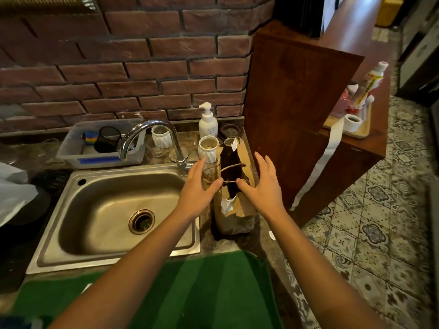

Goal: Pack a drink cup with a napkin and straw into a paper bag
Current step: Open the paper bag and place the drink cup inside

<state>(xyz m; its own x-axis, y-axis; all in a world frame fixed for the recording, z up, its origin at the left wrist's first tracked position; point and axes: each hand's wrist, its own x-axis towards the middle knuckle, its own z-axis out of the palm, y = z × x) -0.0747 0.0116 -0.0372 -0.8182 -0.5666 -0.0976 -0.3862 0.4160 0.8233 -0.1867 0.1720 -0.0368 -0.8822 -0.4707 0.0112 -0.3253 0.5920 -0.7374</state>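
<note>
A brown paper bag (234,217) with twine handles stands upright on the counter just right of the sink, its mouth open and dark inside. White paper scraps (226,204) cling to its torn rim. My left hand (198,187) is at the bag's left side, fingers spread, thumb touching the rim by the handle. My right hand (262,186) mirrors it at the right side, thumb on the rim. Neither hand grips anything. The bag's inside is too dark to tell what it holds. No cup, napkin or straw is plainly visible.
A steel sink (114,210) and tap (152,136) lie to the left. White ribbed vases (208,148), a pump bottle (207,123) and a plastic tub (99,148) stand behind. A wooden cabinet (297,103) rises right of the bag; a tray (356,129) with bottles sits beyond.
</note>
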